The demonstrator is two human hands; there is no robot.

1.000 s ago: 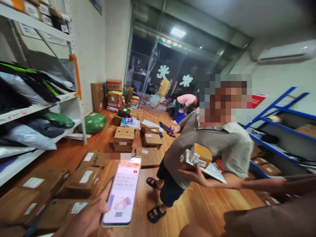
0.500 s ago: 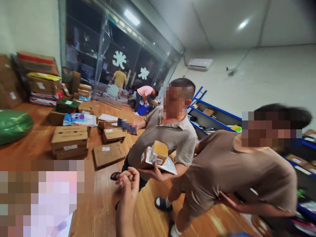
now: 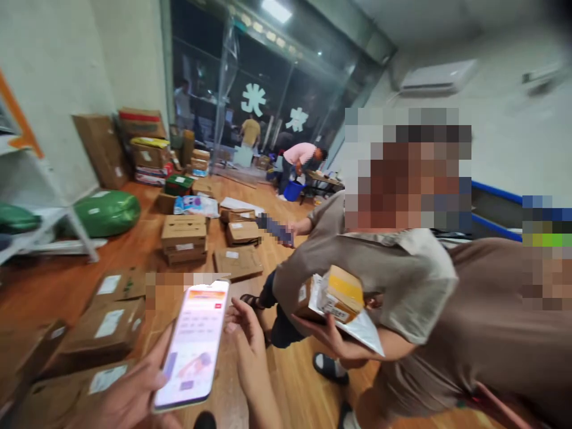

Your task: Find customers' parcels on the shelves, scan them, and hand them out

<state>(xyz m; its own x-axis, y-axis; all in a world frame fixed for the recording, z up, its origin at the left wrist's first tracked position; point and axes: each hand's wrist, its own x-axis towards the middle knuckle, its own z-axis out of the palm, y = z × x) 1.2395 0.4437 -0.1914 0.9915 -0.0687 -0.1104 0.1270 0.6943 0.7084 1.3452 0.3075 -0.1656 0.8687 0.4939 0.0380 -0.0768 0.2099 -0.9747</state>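
My left hand (image 3: 127,396) grips a smartphone (image 3: 192,345) at the lower left, its lit screen facing me. Right beside the phone's right edge my right hand (image 3: 248,345) is raised with its fingers stretched out and nothing in it. Just beyond my hands a person in a grey shirt (image 3: 357,268) leans forward, carrying small cardboard boxes (image 3: 342,292) and a white mailer (image 3: 364,328) against the chest and a dark phone (image 3: 274,229) in the other hand.
Several labelled cardboard parcels (image 3: 183,235) lie across the wooden floor (image 3: 290,381), with a green bag (image 3: 105,211) by a white shelf (image 3: 53,220) at left. A second person in brown (image 3: 487,333) bends at right. Other people stand by the glass front (image 3: 268,95).
The view swung right, then back left. My phone came back up into view, and my right hand rose beside it with fingers uncurled. The person in brown moved to the right edge.
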